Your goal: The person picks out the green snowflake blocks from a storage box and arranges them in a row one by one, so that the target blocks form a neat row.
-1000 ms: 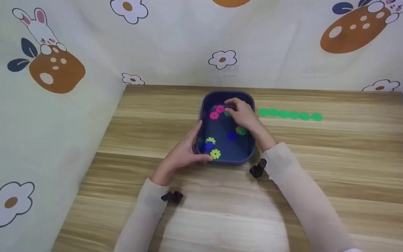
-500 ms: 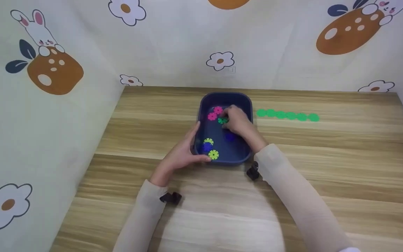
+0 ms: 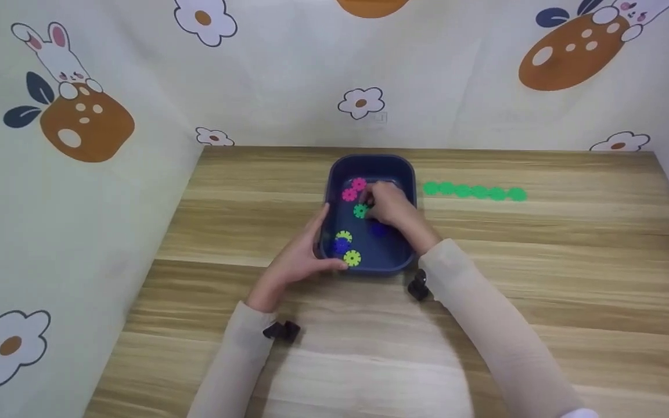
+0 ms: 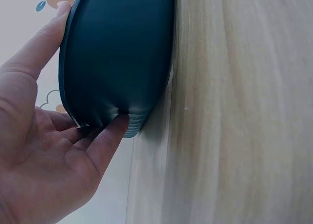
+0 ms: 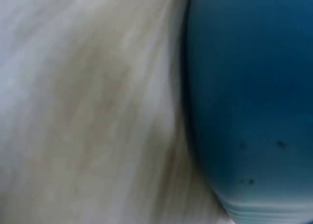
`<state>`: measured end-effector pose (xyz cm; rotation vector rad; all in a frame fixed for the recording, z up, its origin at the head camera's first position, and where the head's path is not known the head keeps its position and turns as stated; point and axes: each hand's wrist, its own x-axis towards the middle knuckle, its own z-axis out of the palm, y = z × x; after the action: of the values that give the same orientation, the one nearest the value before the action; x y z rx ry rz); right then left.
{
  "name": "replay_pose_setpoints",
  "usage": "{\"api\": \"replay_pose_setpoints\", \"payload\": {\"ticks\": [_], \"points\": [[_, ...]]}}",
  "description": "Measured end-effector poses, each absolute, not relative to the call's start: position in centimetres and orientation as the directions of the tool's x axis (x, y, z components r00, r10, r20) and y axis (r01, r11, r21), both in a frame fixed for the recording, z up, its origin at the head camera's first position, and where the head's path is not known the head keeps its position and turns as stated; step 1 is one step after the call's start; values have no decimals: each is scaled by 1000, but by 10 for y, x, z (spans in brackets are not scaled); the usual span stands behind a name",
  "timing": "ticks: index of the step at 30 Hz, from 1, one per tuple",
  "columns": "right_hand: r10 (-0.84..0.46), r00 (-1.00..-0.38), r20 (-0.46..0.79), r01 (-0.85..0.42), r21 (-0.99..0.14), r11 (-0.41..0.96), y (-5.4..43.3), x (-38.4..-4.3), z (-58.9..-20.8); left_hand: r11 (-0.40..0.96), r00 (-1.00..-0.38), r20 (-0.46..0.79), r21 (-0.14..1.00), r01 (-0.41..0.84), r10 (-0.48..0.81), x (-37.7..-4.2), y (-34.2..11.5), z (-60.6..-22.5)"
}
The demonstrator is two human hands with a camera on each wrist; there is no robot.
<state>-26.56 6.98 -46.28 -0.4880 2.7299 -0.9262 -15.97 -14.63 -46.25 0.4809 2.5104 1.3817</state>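
Observation:
A deep blue plastic bin (image 3: 369,271) stands on the table. My left hand (image 3: 297,258) holds its near left corner, thumb over the near rim, fingers along the left side. In the left wrist view the same hand (image 4: 54,150) grips the rim and outer wall. My right hand (image 3: 389,203) reaches into the bin, with curled thumb and fingertips pinching the edge of a green notched snowflake disc (image 3: 360,211). Two pink discs (image 3: 353,189) lie beyond it. Yellow discs (image 3: 352,258) and a blue one (image 3: 341,246) lie near the left hand. Another blue disc (image 3: 378,230) shows below the right wrist.
On the table right of the bin lies a straight row of several green discs (image 3: 474,191). A cloth backdrop (image 3: 288,75) printed with rabbits and flowers encloses the wooden table (image 3: 543,261). The right wrist view shows mostly the bin's outer wall (image 5: 249,101).
My right hand has moved deeper into the bin and toward the left, and the green disc has shifted left and nearer with it. My left hand stays on the bin.

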Motion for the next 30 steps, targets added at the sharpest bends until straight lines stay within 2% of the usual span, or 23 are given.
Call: {"api": "replay_pose_setpoints", "payload": {"ticks": [7, 15, 19, 24, 26, 30], "points": [[-402, -913, -72, -211, -759, 616, 71, -264, -461, 478, -916, -31, 860, 180, 400, -160, -146, -464], [-424, -905, -11, -213, -853, 477, 74, -263, -458, 501, -913, -41, 846, 184, 405, -161, -147, -464], [-420, -907, 35, -197, -917, 348, 75, -261, -455, 502, -913, -39, 844, 188, 407, -161, -147, -464], [-386, -912, 141, -198, -974, 111, 80, -261, -451, 503, -913, -37, 843, 190, 407, -161, -147, -463], [-363, -918, 163, -194, -980, 52, 84, -261, -449, 508, -913, -37, 840, 192, 407, -161, -147, -463], [-324, -935, 147, -161, -987, 18, 98, -263, -442, 512, -915, -38, 838, 189, 401, -160, -147, -463]]}}
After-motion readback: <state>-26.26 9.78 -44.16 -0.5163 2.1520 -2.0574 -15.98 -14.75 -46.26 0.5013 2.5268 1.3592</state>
